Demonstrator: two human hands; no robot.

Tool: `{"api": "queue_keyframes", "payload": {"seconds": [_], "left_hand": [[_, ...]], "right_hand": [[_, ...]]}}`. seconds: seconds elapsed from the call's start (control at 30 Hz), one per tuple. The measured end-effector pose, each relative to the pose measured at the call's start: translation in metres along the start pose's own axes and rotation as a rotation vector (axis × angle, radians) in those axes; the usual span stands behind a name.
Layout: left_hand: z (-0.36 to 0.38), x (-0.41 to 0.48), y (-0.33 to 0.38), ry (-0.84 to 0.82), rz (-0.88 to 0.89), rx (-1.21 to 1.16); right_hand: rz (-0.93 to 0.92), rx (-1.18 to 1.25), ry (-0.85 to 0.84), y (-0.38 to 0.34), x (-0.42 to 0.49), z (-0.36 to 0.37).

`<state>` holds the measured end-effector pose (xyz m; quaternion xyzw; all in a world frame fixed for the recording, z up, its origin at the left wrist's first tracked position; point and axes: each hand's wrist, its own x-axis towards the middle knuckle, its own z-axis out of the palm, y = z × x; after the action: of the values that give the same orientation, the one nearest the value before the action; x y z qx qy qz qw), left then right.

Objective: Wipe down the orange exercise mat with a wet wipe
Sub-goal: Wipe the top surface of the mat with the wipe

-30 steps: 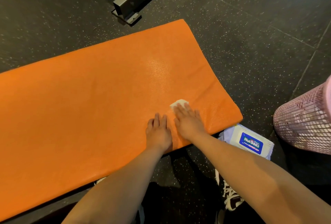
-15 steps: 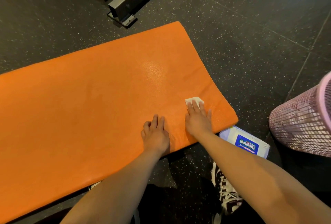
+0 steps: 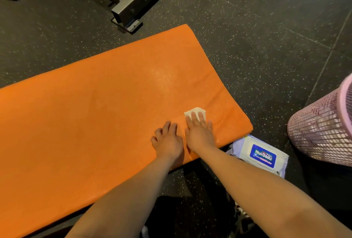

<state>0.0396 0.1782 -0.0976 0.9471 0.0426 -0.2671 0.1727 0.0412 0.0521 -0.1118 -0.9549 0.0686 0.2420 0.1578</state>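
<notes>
The orange exercise mat lies flat on the dark speckled floor, running from the left edge to the middle right. A small white wet wipe lies on the mat near its right end, mostly covered by fingers. My right hand presses the wipe down with straight fingers. Just to its left, my left hand rests flat on the mat near the front edge, fingers slightly spread.
A pack of wet wipes lies on the floor against the mat's near right corner. A pink mesh basket stands at the right edge. A grey metal frame foot sits just beyond the mat's far edge.
My right hand slid the wipe to the right, then back left toward my left hand. My left hand has stayed in place on the mat.
</notes>
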Motion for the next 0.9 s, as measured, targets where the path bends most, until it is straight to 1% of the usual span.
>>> {"api": "queue_keyframes", "payload": {"seconds": [0.07,0.1,0.13,0.17,0.27,0.3,0.33,0.4,0.47,0.5,0.53,0.67,0.7,0.73,0.83,0.9], "left_hand": [[0.001,0.002,0.001,0.018,0.047,-0.012],[0.002,0.003,0.001,0.014,0.085,-0.011],[0.003,0.004,0.0,0.0,0.118,-0.008],[0.004,0.005,-0.001,-0.018,0.137,0.004],[0.008,0.006,-0.001,-0.05,0.14,0.066],[0.008,0.007,0.0,-0.053,0.134,0.07],[0.008,0.007,0.001,-0.054,0.131,0.067],[0.009,0.008,0.001,-0.054,0.129,0.054],[0.009,0.009,0.001,-0.061,0.126,0.046],[0.009,0.007,0.0,-0.064,0.124,0.048],[0.009,0.006,0.0,-0.065,0.126,0.056],[0.007,0.006,0.001,-0.073,0.139,0.095],[0.006,0.007,0.001,-0.078,0.138,0.098],[0.006,0.007,0.002,-0.085,0.138,0.095],[0.007,0.007,0.0,-0.092,0.14,0.08],[0.006,0.007,0.0,-0.083,0.144,0.09]], "right_hand": [[-0.141,-0.002,-0.035,-0.002,-0.003,0.002],[-0.184,-0.018,-0.055,0.001,-0.002,0.001],[-0.19,-0.037,-0.07,0.006,0.0,-0.002],[-0.157,-0.059,-0.076,0.011,0.003,-0.005],[0.069,-0.043,-0.016,0.021,0.011,-0.015],[0.094,-0.029,0.001,0.018,0.011,-0.016],[0.076,-0.015,0.007,0.013,0.009,-0.015],[-0.043,0.0,-0.005,0.003,0.003,-0.006],[-0.149,-0.003,-0.028,0.003,-0.004,0.0],[-0.168,-0.015,-0.03,0.008,-0.005,0.0],[-0.156,-0.027,-0.018,0.014,-0.004,-0.001],[0.072,-0.052,0.045,0.023,-0.002,-0.008],[0.077,-0.039,0.038,0.016,-0.002,-0.007],[0.044,-0.017,0.022,0.008,-0.003,-0.004],[-0.136,0.018,-0.043,-0.002,-0.008,0.003],[-0.159,-0.013,-0.047,0.01,-0.007,-0.001]]}}
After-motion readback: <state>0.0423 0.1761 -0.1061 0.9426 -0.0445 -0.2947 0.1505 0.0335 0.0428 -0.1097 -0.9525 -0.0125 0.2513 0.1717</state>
